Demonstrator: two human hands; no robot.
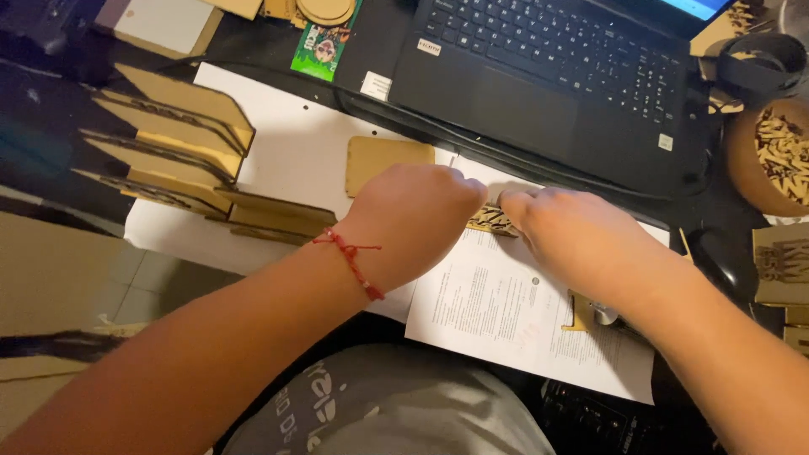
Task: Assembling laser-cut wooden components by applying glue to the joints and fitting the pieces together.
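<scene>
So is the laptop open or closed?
Open: the laptop's keyboard and touchpad show, and a lit corner of its screen is visible.

The cut wooden piece (491,221) is lying on the printed sheet (497,303), between both hands — the laptop (548,76) is sitting behind, stacked panels (168,143) lying left.

Pale, matt laser-cut wooden panels with dark scorched edges (168,135) stand stacked on white matt paper sheets (286,143). A small fretwork wooden piece (491,221), seemingly thin plywood, lies beside a black matt plastic laptop (539,93). A red woven thread bracelet (352,257) circles one wrist.
</scene>
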